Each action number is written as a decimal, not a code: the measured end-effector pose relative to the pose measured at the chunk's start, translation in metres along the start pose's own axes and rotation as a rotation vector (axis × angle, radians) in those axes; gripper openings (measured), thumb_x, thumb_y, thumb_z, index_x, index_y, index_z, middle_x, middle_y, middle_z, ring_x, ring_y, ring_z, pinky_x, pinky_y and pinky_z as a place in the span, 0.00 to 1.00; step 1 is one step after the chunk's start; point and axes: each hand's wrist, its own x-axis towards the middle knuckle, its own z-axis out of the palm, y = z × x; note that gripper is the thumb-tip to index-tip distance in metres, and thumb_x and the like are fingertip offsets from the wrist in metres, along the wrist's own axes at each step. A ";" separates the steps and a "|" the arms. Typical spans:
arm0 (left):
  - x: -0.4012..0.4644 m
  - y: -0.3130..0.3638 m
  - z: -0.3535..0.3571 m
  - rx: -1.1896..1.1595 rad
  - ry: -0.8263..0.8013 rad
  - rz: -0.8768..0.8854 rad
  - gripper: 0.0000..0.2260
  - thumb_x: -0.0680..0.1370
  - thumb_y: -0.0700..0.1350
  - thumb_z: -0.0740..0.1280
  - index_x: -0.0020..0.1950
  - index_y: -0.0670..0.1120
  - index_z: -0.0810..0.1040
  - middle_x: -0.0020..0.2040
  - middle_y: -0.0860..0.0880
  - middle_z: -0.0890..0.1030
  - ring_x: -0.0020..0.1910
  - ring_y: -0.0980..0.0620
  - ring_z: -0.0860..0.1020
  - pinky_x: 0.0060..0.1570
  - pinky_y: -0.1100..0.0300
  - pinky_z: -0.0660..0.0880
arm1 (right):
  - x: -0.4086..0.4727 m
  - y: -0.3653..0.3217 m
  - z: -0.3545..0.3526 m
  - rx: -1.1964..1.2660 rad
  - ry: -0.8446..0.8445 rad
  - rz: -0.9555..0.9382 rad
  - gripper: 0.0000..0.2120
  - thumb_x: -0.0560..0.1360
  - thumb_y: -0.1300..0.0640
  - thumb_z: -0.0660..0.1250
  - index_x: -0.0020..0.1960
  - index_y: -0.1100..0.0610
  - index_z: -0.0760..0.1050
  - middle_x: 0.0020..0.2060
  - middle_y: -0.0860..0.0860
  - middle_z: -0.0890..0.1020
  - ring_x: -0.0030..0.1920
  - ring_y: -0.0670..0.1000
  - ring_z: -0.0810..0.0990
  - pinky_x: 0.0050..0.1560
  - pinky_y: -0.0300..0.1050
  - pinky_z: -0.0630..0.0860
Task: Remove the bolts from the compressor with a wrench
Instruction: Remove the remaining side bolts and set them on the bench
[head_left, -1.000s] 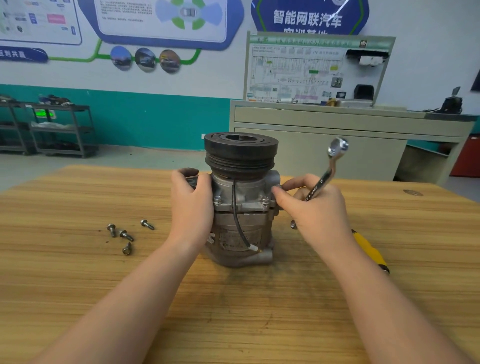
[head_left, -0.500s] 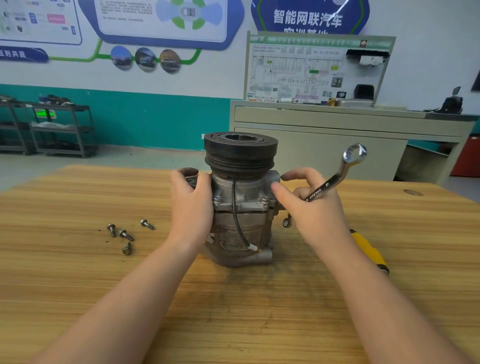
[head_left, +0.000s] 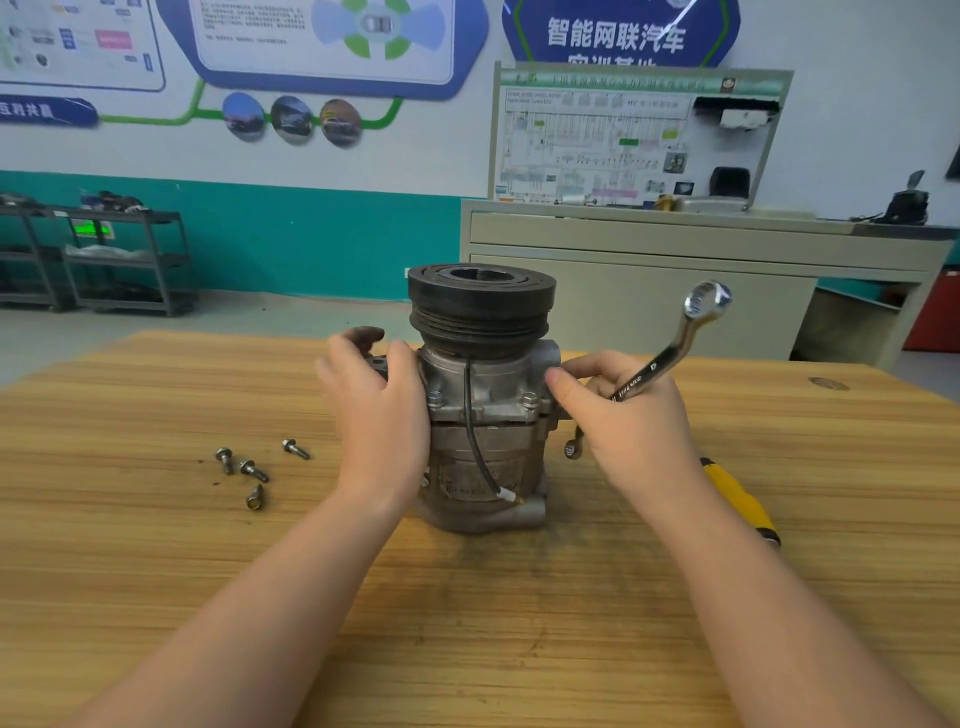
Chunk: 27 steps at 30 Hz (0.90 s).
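The grey compressor (head_left: 483, 447) stands upright on the wooden table (head_left: 467, 623), its black pulley (head_left: 480, 306) on top. Two bolts (head_left: 529, 401) still sit in its front flange. My left hand (head_left: 379, 421) grips the compressor's left side. My right hand (head_left: 634, 431) holds a silver ring wrench (head_left: 675, 343) in its palm, the ring end pointing up and right, while thumb and forefinger touch the compressor's right flange. Whether a bolt sits between those fingers is hidden. Several loose bolts (head_left: 254, 467) lie on the table to the left.
A yellow-handled tool (head_left: 743, 499) lies on the table behind my right forearm. Beyond the table stands a beige cabinet (head_left: 675, 306) with a wiring board, and dark shelving (head_left: 124, 260) at the far left.
My right hand has rotated at the compressor's right flange, swinging the wrench's ring end to the right and away from the pulley. The left hand shifted slightly, fingers loosening at the back.
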 end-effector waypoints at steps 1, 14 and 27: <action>-0.002 0.003 -0.002 0.021 0.039 0.105 0.07 0.81 0.46 0.59 0.58 0.49 0.67 0.59 0.48 0.68 0.54 0.56 0.69 0.52 0.73 0.64 | 0.000 -0.001 0.000 0.001 0.011 -0.011 0.06 0.75 0.53 0.69 0.40 0.48 0.77 0.20 0.44 0.74 0.24 0.43 0.72 0.30 0.41 0.71; -0.019 0.025 -0.008 0.410 -0.271 1.089 0.15 0.76 0.47 0.69 0.60 0.41 0.82 0.46 0.48 0.85 0.44 0.45 0.79 0.49 0.51 0.68 | -0.007 -0.016 -0.003 0.192 -0.046 -0.241 0.09 0.74 0.48 0.69 0.36 0.48 0.78 0.27 0.49 0.80 0.27 0.43 0.76 0.29 0.33 0.72; 0.074 -0.038 -0.079 0.966 0.177 -0.524 0.16 0.81 0.41 0.59 0.66 0.37 0.74 0.68 0.35 0.68 0.69 0.37 0.65 0.68 0.45 0.61 | -0.007 -0.032 -0.014 0.758 0.280 0.047 0.13 0.78 0.55 0.66 0.36 0.57 0.73 0.23 0.49 0.77 0.19 0.46 0.72 0.21 0.35 0.67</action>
